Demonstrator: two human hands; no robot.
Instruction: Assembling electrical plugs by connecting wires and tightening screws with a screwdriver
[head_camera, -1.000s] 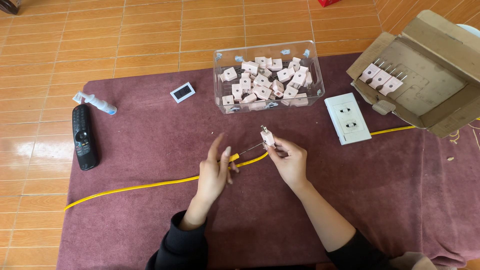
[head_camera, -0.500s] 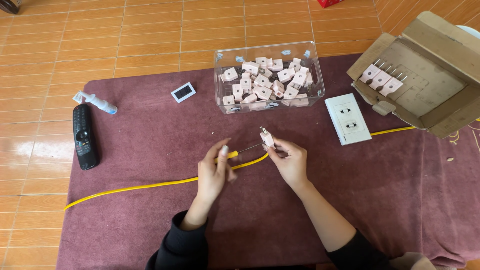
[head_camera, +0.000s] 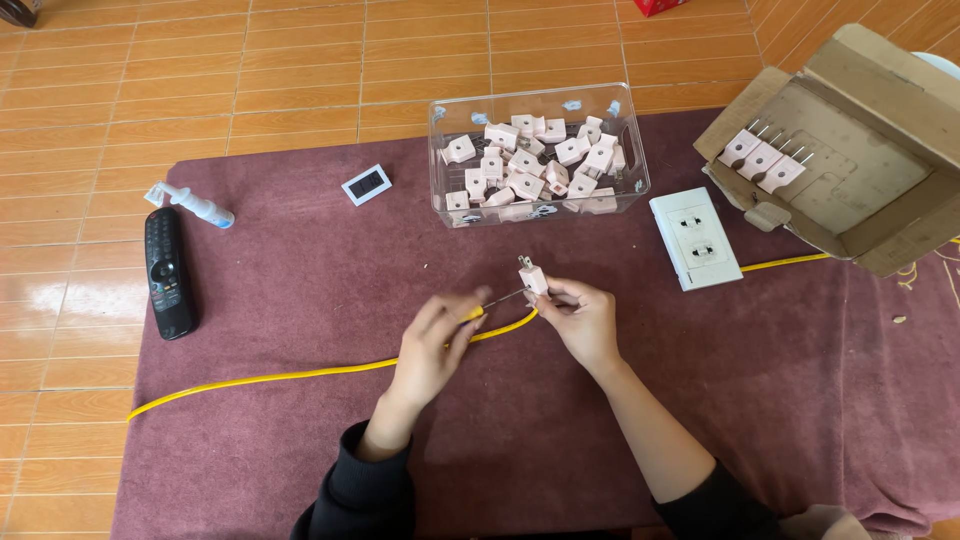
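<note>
Plug (head_camera: 532, 277) pinched upright in our right hand (head_camera: 583, 318), in front of the clear box (head_camera: 538, 160) | our left hand (head_camera: 437, 345) pinches a screwdriver (head_camera: 492, 302), tip at the plug | yellow cable (head_camera: 300, 373) beneath.

One plug (head_camera: 532, 277) in my fingers, three plugs (head_camera: 762, 160) in the cardboard box (head_camera: 880, 150), one clear bin (head_camera: 538, 155), one double wall socket (head_camera: 695, 238), one remote (head_camera: 167, 272).

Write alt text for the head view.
Right hand pinches a pink plug while left hand works a yellow-handled screwdriver at it, over a yellow cable on a maroon cloth. Behind sits a clear bin of plugs.
</note>
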